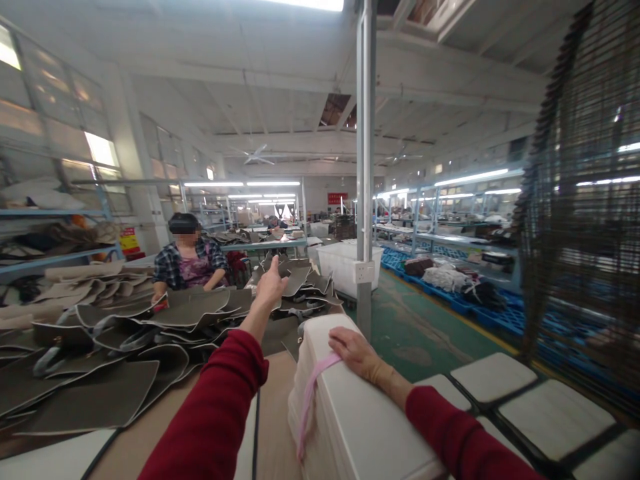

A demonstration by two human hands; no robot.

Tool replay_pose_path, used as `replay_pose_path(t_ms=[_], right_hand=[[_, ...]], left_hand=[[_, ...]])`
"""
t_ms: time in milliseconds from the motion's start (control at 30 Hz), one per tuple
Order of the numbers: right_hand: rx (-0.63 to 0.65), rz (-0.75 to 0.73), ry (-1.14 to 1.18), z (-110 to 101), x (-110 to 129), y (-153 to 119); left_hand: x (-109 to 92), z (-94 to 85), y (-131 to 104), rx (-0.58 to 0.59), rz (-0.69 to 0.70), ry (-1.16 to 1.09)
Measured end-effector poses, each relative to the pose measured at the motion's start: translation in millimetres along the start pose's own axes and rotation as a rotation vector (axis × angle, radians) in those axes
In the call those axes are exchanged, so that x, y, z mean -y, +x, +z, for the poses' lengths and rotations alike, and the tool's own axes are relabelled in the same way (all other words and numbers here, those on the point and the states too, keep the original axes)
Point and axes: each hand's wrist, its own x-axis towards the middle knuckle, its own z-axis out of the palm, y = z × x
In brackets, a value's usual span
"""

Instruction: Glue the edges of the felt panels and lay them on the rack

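Note:
My left hand (271, 285), in a red sleeve, is stretched forward and raised above the piled grey-brown cut sheets (150, 320), fingers loosely apart and holding nothing. My right hand (353, 350) lies flat on top of a tall white bundle of stacked sheets (350, 420) tied with a pink strip (311, 393). The bundle stands on the brown worktable (273, 400) in front of me.
A person in a plaid shirt (187, 263) sits across the pile, handling sheets. A grey steel post (365, 167) rises just behind the bundle. White padded squares (493, 377) lie to the right. A dark mesh stack (585, 200) fills the right edge. Shelves and blue pallets stand beyond.

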Motion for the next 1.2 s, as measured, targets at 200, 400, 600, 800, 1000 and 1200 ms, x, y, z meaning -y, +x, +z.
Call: replay_pose_path(t_ms=[200, 400, 600, 800, 1000, 1200], right_hand=[[0.004, 0.015, 0.009, -2, 2, 0], [-0.006, 0.029, 0.037, -3, 3, 0], [-0.014, 0.034, 0.041, 0, -1, 1], [-0.020, 0.043, 0.037, 1, -1, 0], [-0.012, 0.041, 0.042, 0, -1, 0], [-0.012, 0.042, 0.042, 1, -3, 1]], left_hand=[[0, -6.9, 16, 0.014, 0.006, 0.081], [3, -0.9, 13, 0.019, 0.008, 0.097], [6, 4.4, 6, 0.034, 0.003, 0.081], [5, 5.2, -9, 0.046, 0.052, 0.041], [6, 23.0, -33, 0.086, 0.125, -0.039], [10, 29.8, -37, 0.101, 0.125, -0.125]])
